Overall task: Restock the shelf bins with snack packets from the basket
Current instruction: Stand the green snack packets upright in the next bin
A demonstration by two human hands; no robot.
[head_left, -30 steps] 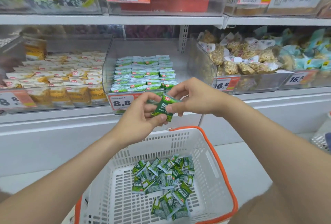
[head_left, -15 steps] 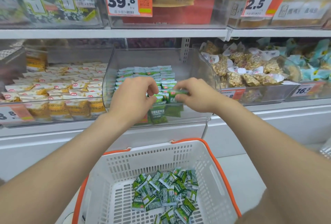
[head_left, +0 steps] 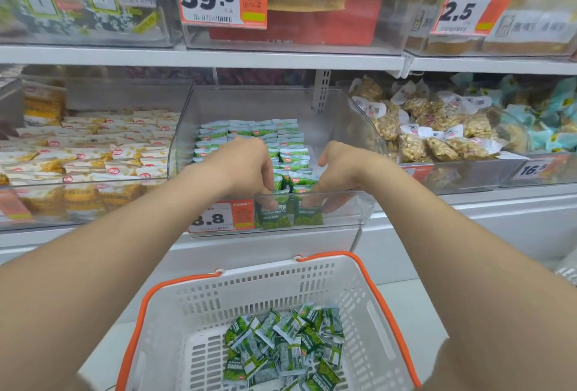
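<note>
Loose packets (head_left: 281, 350) in basket (head_left: 259, 272), below and before middle bin (head_left: 340, 128) of stacked packets (head_left: 249, 130).

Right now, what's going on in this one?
A person is restocking a snack shelf. Both hands reach over the front wall of the middle clear bin. The left hand has its fingertips on one upright green packet, and the right hand on the neighbouring packet, in front of the tidy rows. Through the wall it is unclear whether either grip is closed. Below, the white basket holds more loose packets.
</note>
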